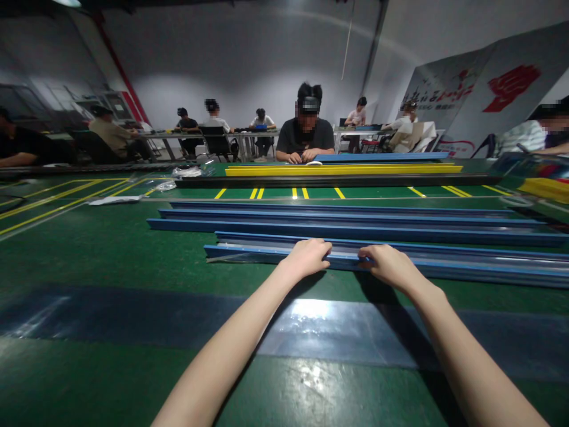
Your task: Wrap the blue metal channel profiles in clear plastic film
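A long blue channel [249, 250] lies crosswise on the green table [89, 255], with a clear strip along its near left end. My left hand [310, 256] grips the channel near the middle, its fingers curled over the near edge. To its right, my right hand [384, 262] pinches the same channel, with a short gap between the hands. Nearer to me, a wide transparent film strip [133, 314] lies flat across the table under my forearms.
Beyond the hands lie more blue channels [267, 225], a black bar [355, 181] and a yellow bar [342, 171]. A person [306, 133] sits opposite, hands at the far edge. Crumpled clear plastic [186, 171] rests at the back left. Other people sit farther off.
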The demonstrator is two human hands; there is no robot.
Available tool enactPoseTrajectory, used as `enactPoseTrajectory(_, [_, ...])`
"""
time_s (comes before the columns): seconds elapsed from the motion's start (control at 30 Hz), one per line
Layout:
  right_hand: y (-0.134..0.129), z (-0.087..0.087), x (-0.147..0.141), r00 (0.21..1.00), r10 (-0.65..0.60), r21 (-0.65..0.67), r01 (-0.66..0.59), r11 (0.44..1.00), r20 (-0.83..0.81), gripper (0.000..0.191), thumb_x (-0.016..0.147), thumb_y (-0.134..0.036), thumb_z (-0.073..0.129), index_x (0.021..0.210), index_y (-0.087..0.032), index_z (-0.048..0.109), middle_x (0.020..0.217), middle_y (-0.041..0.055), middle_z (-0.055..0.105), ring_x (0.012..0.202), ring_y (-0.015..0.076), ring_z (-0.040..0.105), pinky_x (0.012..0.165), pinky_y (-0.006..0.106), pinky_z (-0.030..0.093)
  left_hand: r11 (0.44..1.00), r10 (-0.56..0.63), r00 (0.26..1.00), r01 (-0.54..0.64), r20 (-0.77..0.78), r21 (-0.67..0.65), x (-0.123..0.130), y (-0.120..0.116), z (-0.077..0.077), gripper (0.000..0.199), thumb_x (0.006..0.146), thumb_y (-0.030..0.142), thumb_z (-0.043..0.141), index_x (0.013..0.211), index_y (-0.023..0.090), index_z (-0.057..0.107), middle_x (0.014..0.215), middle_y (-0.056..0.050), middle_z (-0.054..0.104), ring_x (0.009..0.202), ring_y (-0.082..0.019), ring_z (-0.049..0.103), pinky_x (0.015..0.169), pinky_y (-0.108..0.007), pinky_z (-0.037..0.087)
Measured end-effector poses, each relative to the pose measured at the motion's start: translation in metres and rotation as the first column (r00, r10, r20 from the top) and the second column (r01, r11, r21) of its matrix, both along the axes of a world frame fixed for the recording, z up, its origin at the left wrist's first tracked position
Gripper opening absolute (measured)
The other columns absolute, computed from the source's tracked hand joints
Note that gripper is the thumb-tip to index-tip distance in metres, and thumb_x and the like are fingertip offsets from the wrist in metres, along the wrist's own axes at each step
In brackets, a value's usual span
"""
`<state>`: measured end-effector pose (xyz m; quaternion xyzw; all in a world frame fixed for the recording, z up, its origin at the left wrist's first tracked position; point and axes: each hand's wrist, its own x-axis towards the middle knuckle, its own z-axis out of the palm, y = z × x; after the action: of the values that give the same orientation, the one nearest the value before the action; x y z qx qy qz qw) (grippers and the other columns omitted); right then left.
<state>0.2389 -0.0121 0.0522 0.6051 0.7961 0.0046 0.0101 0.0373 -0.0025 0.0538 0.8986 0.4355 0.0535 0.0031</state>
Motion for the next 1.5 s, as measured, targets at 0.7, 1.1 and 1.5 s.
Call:
enactPoseTrajectory(0.7, [-0.013, -0.007, -0.043, 0.996, 0.084, 0.200, -0.077, 0.977, -0.026, 0.021, 0.081, -0.027, 0.045, 0.084, -0.022, 0.066, 0.086, 0.0037, 0.065, 0.082, 0.0160, 0.058, 0.056, 0.023, 0.031, 0.984, 0.127, 0.991, -0.122, -0.036, 0.131, -0.030, -0.011, -0.014, 0.011, 0.083, 0.022, 0.043, 0.090, 0.018, 0.051, 0.098, -0.006, 0.057, 0.092, -0.020, 0.051, 0.077, -0.031, 0.043])
enactPoseTrajectory(1.1, [-0.011, -0.024, -0.006, 0.957, 0.066, 0.214, -0.004, 0.977, -0.282, 0.026, 0.081, -0.039, 0.046, 0.087, -0.021, 0.063, 0.090, 0.0039, 0.064, 0.088, 0.0170, 0.055, 0.071, 0.024, 0.037, 0.990, 0.131, 0.990, -0.127, -0.055, 0.058, -0.053, -0.013, -0.007, 0.011, 0.082, 0.022, 0.044, 0.091, 0.022, 0.050, 0.099, -0.004, 0.057, 0.095, -0.018, 0.051, 0.076, -0.028, 0.041])
enactPoseTrajectory(1.5, [-0.007, -0.026, 0.001, 0.945, 0.061, 0.236, 0.018, 0.972, -0.322, 0.022, 0.079, -0.035, 0.049, 0.075, -0.018, 0.061, 0.082, 0.0043, 0.061, 0.083, 0.0169, 0.053, 0.070, 0.025, 0.036, 0.954, 0.298, 0.939, -0.301, -0.170, 0.004, -0.093, -0.023, 0.009, 0.012, 0.079, 0.019, 0.045, 0.088, 0.020, 0.053, 0.099, -0.007, 0.059, 0.094, -0.021, 0.054, 0.072, -0.029, 0.042])
